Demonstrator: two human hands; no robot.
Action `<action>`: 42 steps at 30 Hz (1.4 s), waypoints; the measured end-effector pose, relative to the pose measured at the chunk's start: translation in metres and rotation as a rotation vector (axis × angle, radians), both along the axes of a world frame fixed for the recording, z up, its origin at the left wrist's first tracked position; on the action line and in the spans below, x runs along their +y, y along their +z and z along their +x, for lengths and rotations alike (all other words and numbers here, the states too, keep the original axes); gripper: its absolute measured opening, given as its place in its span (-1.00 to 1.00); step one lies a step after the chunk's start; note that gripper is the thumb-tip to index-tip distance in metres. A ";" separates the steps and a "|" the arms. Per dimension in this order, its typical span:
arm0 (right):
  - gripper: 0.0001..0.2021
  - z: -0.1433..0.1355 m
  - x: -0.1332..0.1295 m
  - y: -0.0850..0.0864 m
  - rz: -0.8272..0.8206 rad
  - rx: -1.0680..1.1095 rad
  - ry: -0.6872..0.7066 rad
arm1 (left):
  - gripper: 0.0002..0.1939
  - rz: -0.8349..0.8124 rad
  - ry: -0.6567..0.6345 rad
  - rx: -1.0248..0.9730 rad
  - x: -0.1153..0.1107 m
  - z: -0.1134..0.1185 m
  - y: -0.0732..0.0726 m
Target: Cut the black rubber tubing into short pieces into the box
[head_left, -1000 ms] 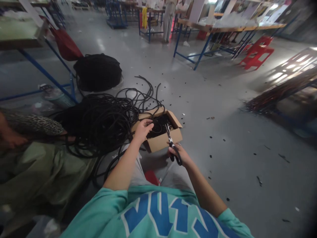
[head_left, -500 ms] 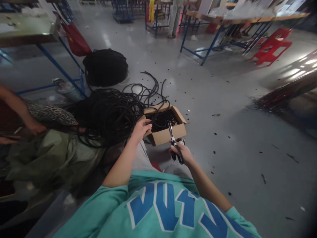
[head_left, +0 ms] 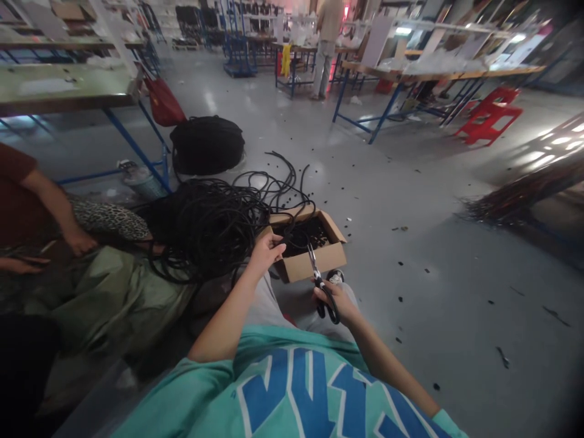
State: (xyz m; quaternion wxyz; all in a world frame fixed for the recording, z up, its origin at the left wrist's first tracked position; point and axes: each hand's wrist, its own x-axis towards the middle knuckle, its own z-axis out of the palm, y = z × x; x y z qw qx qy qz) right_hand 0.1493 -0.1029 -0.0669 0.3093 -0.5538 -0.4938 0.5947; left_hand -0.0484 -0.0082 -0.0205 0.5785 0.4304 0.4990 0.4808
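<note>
My left hand (head_left: 267, 252) is closed on a black cord at the left edge of an open cardboard box (head_left: 314, 263). In my right hand (head_left: 335, 301) is a pair of scissors (head_left: 314, 267) with black handles, its tips pointing up at the box's near side. Small black pieces (head_left: 317, 231) and looped cord lie inside the box. A large tangled heap of black cord (head_left: 210, 225) spreads on the floor left of the box, with loose ends reaching beyond it.
A seated person (head_left: 50, 201) is at the left beside green cloth (head_left: 114, 292). Behind the heap sits a round black bundle (head_left: 207, 146). Blue-legged tables (head_left: 401, 74), a red stool (head_left: 493, 118) and another person (head_left: 326, 55) are farther back. Black scraps dot the floor.
The view has tilted up, so the surroundings sit lower and more of the room shows. Both hands keep their holds, close to the box as before.
</note>
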 end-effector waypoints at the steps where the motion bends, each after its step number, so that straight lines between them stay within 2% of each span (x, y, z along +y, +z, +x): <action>1: -0.60 0.000 -0.001 0.000 0.004 -0.013 -0.001 | -0.75 -0.002 0.012 0.000 -0.001 -0.002 0.000; 9: -0.54 -0.007 -0.011 -0.006 -0.037 0.038 -0.011 | -0.80 0.018 0.029 0.104 -0.011 -0.018 -0.006; 16: -0.51 -0.017 -0.022 0.005 -0.064 0.262 0.049 | -0.77 0.104 0.025 0.201 -0.020 -0.026 -0.008; 21: -0.53 -0.018 -0.029 0.004 -0.158 0.360 -0.012 | -0.80 0.086 0.033 0.174 -0.028 -0.027 -0.004; 25: -0.51 -0.017 -0.037 -0.007 -0.155 0.448 0.060 | -0.80 0.089 0.038 0.154 -0.036 -0.024 0.000; 28: -0.48 -0.019 -0.048 -0.016 -0.088 0.378 0.113 | -0.81 0.099 0.016 0.165 -0.044 -0.021 0.008; 31: -0.48 -0.023 -0.060 -0.017 -0.073 0.326 0.107 | -0.79 0.083 -0.029 0.085 -0.053 -0.017 0.021; 36: -0.44 -0.023 -0.069 0.002 -0.095 0.473 0.065 | -0.68 0.134 -0.136 -0.087 -0.064 -0.007 0.043; 39: -0.36 -0.016 -0.067 0.020 -0.001 0.393 0.074 | -0.70 0.183 -0.169 -0.082 -0.066 -0.003 0.051; 42: -0.30 -0.009 -0.066 0.039 0.129 0.218 0.087 | -0.73 0.229 -0.173 -0.046 -0.069 -0.002 0.055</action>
